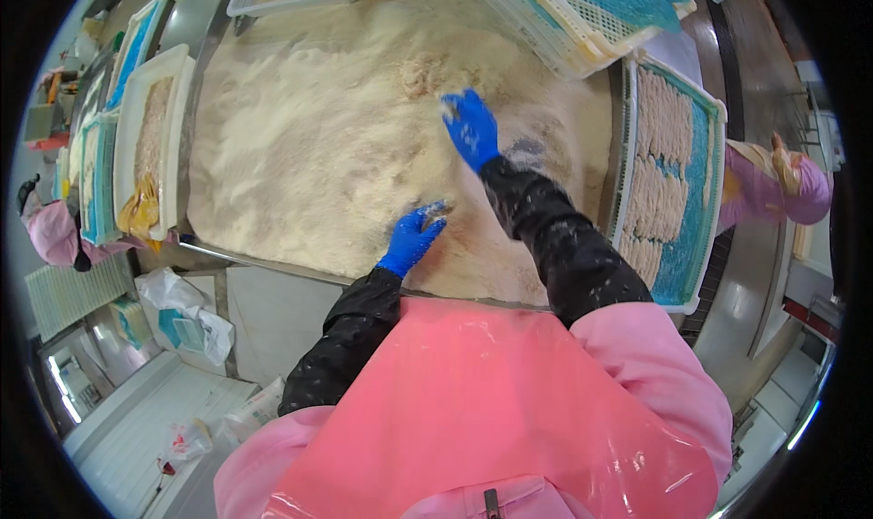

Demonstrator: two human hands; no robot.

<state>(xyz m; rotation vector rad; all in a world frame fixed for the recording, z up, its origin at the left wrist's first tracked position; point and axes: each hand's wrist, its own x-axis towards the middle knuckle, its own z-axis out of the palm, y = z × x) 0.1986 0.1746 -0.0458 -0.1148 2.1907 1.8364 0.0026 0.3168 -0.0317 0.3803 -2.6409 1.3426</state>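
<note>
A broad metal-edged table is covered with pale, loose crumbs [291, 146]. My left hand [411, 243], in a blue glove, is low over the crumbs near the table's front edge. Its fingers are curled together, and a small crumb-coated bit shows at the tips, too small to name. Farther up and to the right is my right hand [473, 133], also blue-gloved and dusted with crumbs. Its fingers bend in toward a pale bit I cannot make out. Just beyond that hand lies a clumpy mound of coarser crumbs [423, 72].
At the right edge stands a tray [673, 174] with rows of coated strips on a blue liner. Stacked perforated trays [582, 19] overhang the far right corner. A white tub [173, 146] with a yellow glove stands left. People in pink work at both sides [755, 187].
</note>
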